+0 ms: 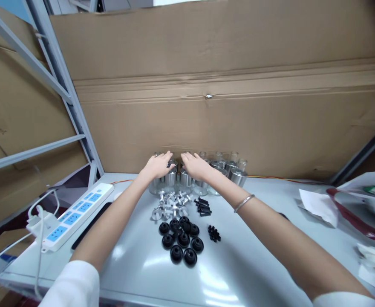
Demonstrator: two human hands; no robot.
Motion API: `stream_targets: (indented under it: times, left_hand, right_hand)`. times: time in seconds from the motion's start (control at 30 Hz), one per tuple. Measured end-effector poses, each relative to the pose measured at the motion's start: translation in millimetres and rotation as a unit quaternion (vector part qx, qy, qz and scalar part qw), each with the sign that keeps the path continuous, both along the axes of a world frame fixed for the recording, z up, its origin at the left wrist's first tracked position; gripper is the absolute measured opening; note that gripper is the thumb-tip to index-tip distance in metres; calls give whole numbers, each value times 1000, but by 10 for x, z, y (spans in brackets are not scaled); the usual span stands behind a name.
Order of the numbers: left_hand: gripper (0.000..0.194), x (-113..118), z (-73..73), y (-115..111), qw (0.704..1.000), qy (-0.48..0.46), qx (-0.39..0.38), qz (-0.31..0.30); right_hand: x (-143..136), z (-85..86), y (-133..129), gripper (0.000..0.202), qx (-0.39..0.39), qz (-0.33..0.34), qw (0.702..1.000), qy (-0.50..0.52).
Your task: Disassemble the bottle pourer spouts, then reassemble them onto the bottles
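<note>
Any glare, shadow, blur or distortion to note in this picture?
Head view: bright glare on the table, near the black discs; a soft shadow beside the right arm. Head view, edges: darkened top right corner; the crumpled white thing looks blurred; the shelf post leans, probably partly wide-angle distortion.

Tall brown cardboard [206, 47] stands behind a pale, glossy desk [136, 273] streaked with reflected light [222, 294], a grey metal frame [56, 51] at left.
</note>
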State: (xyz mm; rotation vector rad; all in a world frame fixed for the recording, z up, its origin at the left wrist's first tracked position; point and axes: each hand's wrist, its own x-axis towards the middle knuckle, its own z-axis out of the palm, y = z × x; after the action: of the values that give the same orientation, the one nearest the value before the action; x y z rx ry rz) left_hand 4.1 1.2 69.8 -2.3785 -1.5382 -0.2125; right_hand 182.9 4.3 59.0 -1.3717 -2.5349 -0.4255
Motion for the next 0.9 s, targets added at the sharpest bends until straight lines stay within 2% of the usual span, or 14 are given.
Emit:
stream_targets:
  times: [0.17,0.3,0.4,0.53,0.63,0.73,0.8,0.9]
  left_hand:
    - [55,-28,3,-11,1000,-1,-5,-13]
    - [60,-20,26,-104,1000,4,9,-27]
    - [58,65,39,-284,997,12,69,-43]
    - [41,231,-1,-628,989,-9,114,-99]
    - [27,333,-121,-877,992,-33,66,-100]
    - [19,400,-308,-1055,989,-68,48,-119]
    - [11,421,-436,-1127,986,-107,46,-121]
    - [14,407,-577,-1185,976,-167,58,-125]
  right_hand:
    - [27,69,-102,52,39,33,999,12]
    - [12,169,-288,49,81,72,990,88]
    - [16,224,-467,44,97,97,981,137]
    - [88,200,-745,37,122,139,963,194]
    - [157,81,-978,29,96,178,956,213]
    - [207,-88,-1185,27,30,180,952,244]
    - [230,-191,-1273,33,-9,174,943,284]
    - [256,-297,-1311,45,-77,176,927,323]
